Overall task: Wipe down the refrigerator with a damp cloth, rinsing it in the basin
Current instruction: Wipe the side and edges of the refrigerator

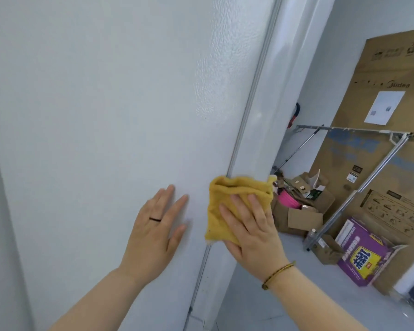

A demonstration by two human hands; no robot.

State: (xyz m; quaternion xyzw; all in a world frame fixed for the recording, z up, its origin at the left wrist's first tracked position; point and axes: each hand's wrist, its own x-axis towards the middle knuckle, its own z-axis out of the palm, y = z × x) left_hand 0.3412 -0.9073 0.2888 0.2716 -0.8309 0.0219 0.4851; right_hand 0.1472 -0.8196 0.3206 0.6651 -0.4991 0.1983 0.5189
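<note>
White refrigerator, top out of frame; left hand flat, right hand flat over half-covered cloth

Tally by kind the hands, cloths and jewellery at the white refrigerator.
Bare hands: 2 (left hand, right hand)
Folded yellow cloth: 1
Thin black finger ring: 1
Braided brown wrist bracelet: 1
Total: 5

Two hands, one cloth, one refrigerator
</note>
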